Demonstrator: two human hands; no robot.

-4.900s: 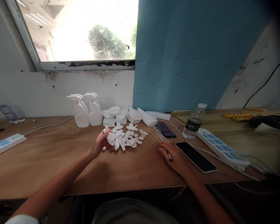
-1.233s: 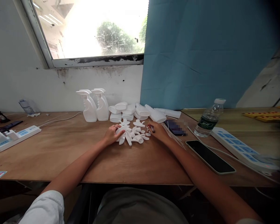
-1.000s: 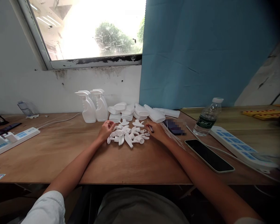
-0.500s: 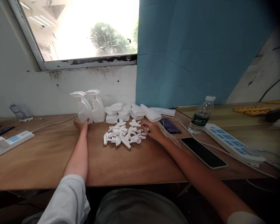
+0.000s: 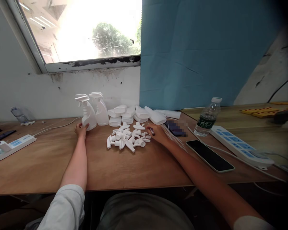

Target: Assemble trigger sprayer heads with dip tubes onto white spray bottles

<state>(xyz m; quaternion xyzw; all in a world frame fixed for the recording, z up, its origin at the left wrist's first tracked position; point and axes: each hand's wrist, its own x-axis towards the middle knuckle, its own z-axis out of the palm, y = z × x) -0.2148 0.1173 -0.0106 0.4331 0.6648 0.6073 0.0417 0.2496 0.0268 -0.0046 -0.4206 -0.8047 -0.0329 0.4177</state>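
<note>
My left hand [image 5: 81, 130] is at the lower left edge of a white spray bottle [image 5: 89, 116], touching it with thumb and fingers apart rather than wrapped round it. Another upright spray bottle [image 5: 101, 111] stands just to its right; doubled trigger tops suggest more behind. In my right hand [image 5: 157, 132] is a short dark stick-like thing, perhaps a pen [image 5: 151, 131], its fingers closed. This hand rests at the right edge of a pile of loose white trigger spray heads [image 5: 121, 137]. Several white bottles without heads [image 5: 128, 113] lie stacked behind the pile.
Thin white tubes [image 5: 174, 135] lie right of my right hand, near a partly blurred dark item [image 5: 176, 128]. Farther right are a phone [image 5: 210, 156], a water bottle [image 5: 205, 119] and a power strip [image 5: 240, 147]. Another power strip [image 5: 14, 147] lies left.
My left hand has shifted slightly left and down. The front spray bottle has moved a little right and leans less in line with those behind. My right hand stays nearly still.
</note>
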